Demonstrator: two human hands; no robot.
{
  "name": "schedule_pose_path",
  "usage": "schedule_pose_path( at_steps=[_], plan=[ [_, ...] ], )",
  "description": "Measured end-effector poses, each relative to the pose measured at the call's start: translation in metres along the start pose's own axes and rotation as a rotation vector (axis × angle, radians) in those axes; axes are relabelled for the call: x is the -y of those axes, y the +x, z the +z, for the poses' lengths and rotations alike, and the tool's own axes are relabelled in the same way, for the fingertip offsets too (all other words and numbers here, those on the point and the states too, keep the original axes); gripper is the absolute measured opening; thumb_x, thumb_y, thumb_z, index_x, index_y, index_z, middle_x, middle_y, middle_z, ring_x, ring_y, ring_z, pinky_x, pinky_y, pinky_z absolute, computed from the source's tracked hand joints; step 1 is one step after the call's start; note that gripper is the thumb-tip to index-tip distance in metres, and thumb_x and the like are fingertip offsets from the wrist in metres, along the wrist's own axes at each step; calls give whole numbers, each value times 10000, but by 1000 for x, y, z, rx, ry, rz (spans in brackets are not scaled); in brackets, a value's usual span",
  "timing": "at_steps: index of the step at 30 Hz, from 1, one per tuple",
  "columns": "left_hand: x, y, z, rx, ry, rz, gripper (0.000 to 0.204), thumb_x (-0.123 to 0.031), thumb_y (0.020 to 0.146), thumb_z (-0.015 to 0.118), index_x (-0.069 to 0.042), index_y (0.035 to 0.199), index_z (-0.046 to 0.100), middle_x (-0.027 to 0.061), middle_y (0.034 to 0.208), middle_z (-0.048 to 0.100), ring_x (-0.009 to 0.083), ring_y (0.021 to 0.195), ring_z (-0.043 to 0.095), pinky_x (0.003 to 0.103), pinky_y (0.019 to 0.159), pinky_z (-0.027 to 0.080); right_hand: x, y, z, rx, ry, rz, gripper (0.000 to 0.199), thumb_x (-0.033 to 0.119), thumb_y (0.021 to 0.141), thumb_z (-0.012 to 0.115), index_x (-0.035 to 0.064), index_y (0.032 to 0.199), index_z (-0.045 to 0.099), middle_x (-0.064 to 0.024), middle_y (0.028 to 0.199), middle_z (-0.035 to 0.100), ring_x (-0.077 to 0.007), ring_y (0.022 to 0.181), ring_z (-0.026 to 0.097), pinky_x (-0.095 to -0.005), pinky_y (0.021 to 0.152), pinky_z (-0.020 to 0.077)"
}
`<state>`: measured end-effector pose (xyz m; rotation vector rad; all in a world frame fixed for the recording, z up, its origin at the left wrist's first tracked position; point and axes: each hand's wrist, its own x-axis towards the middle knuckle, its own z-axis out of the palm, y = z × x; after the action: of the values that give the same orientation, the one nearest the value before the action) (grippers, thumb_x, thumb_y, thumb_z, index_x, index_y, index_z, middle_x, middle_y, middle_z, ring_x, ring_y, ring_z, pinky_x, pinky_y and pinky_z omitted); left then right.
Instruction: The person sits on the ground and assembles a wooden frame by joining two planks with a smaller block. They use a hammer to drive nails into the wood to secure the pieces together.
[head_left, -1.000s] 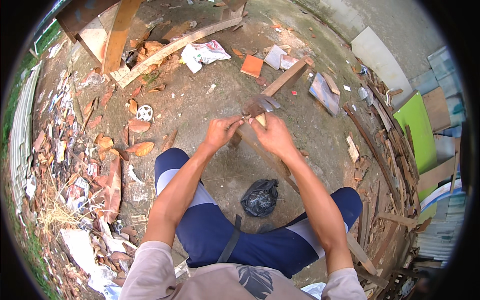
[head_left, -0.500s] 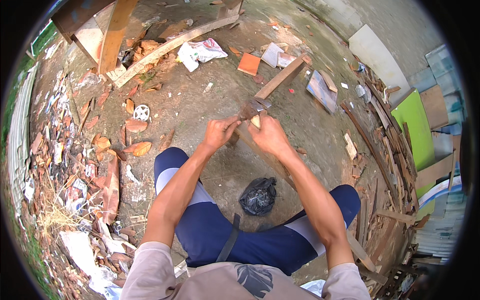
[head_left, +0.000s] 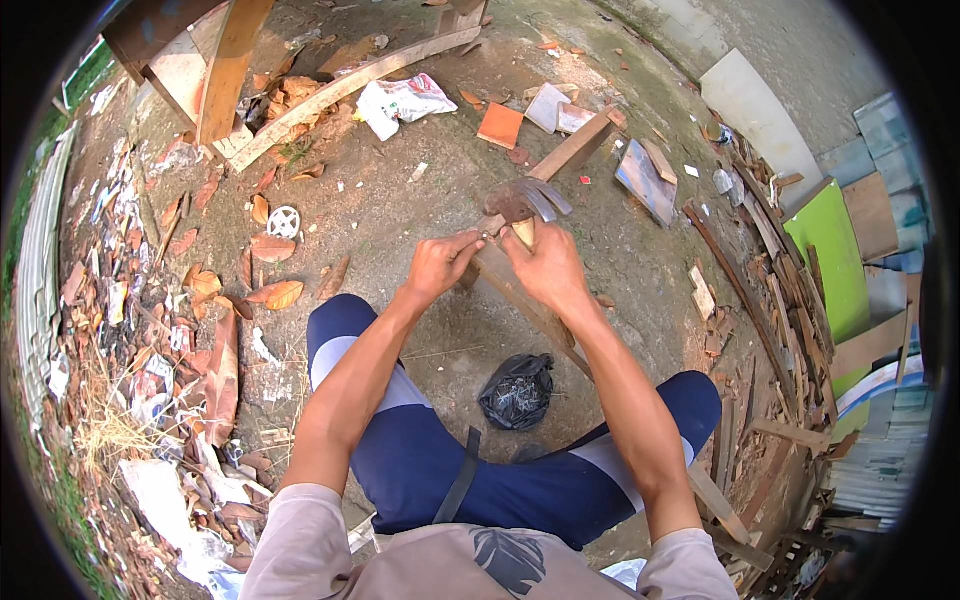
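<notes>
Outdoor ground of worn concrete and soil, strewn with dry leaves toward its left edge and bounded by a grey wall at its upper right. A claw hammer is noted in the right hand, fingers curled firmly about the pale handle just below the head. The head lies crosswise, its claw directed to the right, its other end toward the left hand's side. The left hand is pinched, thumb against fingers, with the fingertips just below and left of the hammer head; whether a nail sits between them cannot be made out at this size. Of the two hands, the right is nearer the claw, while the left fingertips are near the head's opposite end. Beyond the hammer, a wooden batten runs away toward the upper right; on the near side, a timber length slants down to the right, passing beneath the right forearm. Hands and hammer conceal any junction between them. A black plastic bag of thin metallic pieces rests on the ground between the legs.
</notes>
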<state>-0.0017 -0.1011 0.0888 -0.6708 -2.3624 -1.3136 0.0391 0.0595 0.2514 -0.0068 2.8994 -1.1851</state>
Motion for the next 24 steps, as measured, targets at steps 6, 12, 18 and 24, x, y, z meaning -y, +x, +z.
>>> schedule_pose_path(
  at_steps=[6,12,18,24],
  plan=[
    [-2,2,2,5,18,7,165,-163,869,727,-44,979,755,155,1015,730,301,865,734,382,720,595,-19,2,12,76,-76,100,311,221,889,648,-77,975,666,-313,907,672,-473,916,661,-509,760,523],
    [-2,-2,6,-32,6,-6,167,-161,871,726,-44,985,755,160,1017,729,308,908,725,386,736,592,1,-10,0,-99,54,-70,360,219,891,634,-106,1046,628,-335,902,663,-481,910,659,-505,768,528],
    [0,-6,6,-33,-2,-19,168,-157,876,718,-40,992,753,155,1025,726,314,929,720,391,757,595,-1,-2,-2,180,4,228,364,215,870,657,-99,1045,608,-241,773,671,-351,627,675,-425,568,519],
    [-5,-1,7,-11,-286,-234,222,-189,941,666,-35,1085,734,146,1068,739,256,975,727,337,832,567,-38,-28,-6,57,341,305,397,217,896,667,-61,1149,540,-59,649,583,-156,492,580,-339,421,441]
  ],
)
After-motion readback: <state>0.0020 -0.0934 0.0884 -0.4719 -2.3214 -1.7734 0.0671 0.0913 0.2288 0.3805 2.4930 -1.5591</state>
